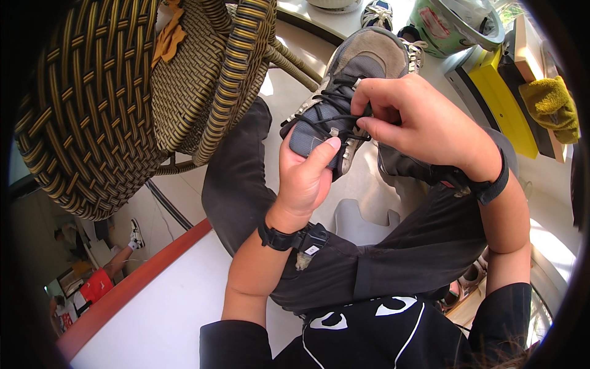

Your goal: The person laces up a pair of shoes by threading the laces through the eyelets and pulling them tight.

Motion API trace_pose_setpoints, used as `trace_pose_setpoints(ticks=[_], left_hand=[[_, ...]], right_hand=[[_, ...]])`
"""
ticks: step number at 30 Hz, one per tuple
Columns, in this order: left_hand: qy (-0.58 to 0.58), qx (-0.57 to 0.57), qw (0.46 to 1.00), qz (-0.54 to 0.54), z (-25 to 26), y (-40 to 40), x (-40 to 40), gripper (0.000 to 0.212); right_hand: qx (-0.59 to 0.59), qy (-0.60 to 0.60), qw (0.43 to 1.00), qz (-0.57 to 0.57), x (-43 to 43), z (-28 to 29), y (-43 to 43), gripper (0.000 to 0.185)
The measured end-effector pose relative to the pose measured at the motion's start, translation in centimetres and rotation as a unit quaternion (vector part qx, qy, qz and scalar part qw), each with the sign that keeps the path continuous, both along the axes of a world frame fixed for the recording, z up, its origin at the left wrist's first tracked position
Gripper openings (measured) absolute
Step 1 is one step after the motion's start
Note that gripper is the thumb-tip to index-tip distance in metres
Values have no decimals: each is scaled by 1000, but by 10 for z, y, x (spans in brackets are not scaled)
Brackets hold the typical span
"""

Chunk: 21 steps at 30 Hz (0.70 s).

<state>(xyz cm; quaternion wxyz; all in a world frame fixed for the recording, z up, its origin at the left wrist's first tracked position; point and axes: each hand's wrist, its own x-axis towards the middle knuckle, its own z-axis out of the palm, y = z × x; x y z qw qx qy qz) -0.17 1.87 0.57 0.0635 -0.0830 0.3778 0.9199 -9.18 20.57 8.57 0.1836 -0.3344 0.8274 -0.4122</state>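
Note:
A grey and beige lace-up shoe (364,55) points toe-up, away from me, over the floor between my knees. My left hand (306,177) grips it at the tongue and collar, with the thumb lying over the top of the tongue. Black laces (329,99) criss-cross the shoe's front. At the shoe's right side, my right hand (401,120) pinches a stretch of black lace between thumb and forefinger. The other fingers are curled and partly hidden. Each of my wrists wears a black strap with a small device.
A wicker chair (184,87) stands at the upper left. Another pair of shoes (377,14), a green bucket (435,27), boxes (500,101) and a yellow-green cloth (551,108) are beyond and to the right. Another person's leg (120,259) shows at the far lower left.

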Motion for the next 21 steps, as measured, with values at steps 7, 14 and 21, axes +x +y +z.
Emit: trace_pose_setpoints(ticks=[7, 14, 21], left_hand=[[-10, -29, 1000, 7, 0, 2, 0, 37], [-1, -10, 1000, 7, -1, 2, -1, 41], [6, 22, 1000, 1, -6, -3, 0, 45]], right_hand=[[-1, 3, 1000, -1, 0, -2, 0, 11], [3, -18, 1000, -1, 1, 0, 0, 10], [47, -62, 996, 34, 4, 14, -2, 13]])
